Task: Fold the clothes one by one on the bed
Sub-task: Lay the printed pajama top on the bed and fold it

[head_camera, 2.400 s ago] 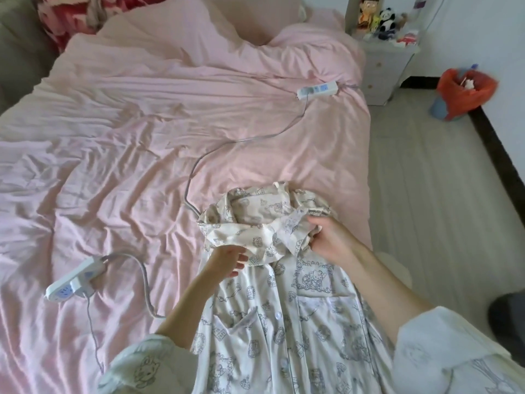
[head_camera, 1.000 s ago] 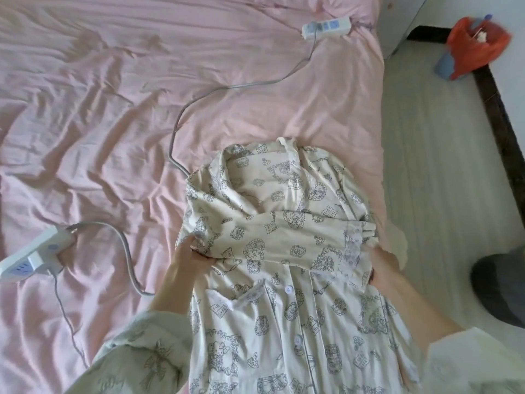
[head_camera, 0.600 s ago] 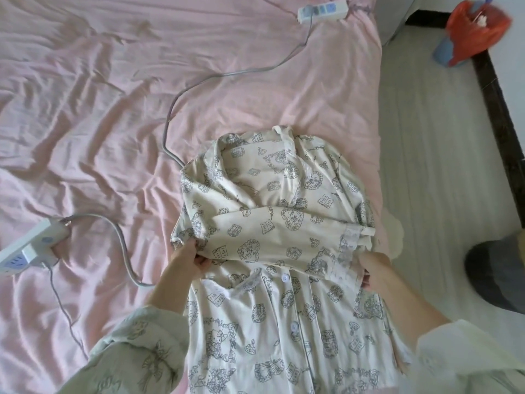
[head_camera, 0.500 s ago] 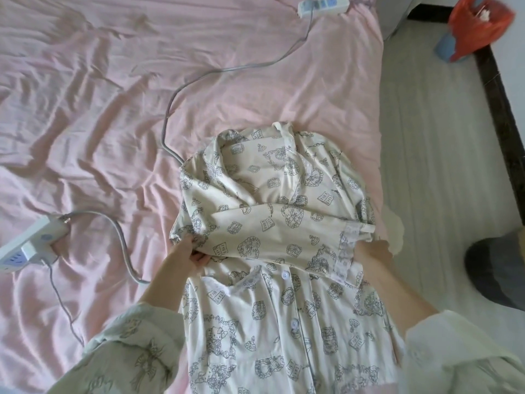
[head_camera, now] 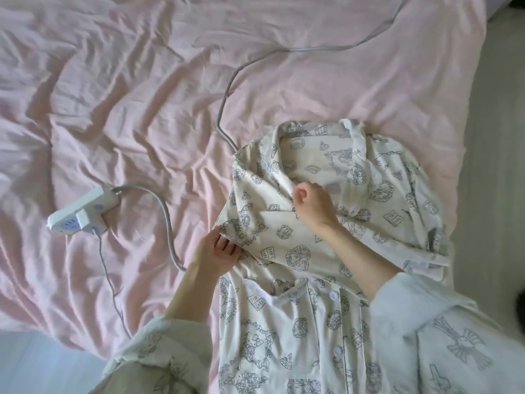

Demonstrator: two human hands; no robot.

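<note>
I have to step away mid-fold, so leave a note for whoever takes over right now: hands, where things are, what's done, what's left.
Left hand: fingers on the left edge of the pyjama shirt, at the fold.
Right hand: resting on the shirt just below the collar, fingers curled; whether it pinches cloth is unclear.
Shirt: front up on the pink bed, near its right edge, buttoned, collar away from you.
Done: a sleeve is folded across the chest.
Left: fold the body up into a compact stack, then the other clothes.
Watch the power strip and its cable left of the shirt.
</note>
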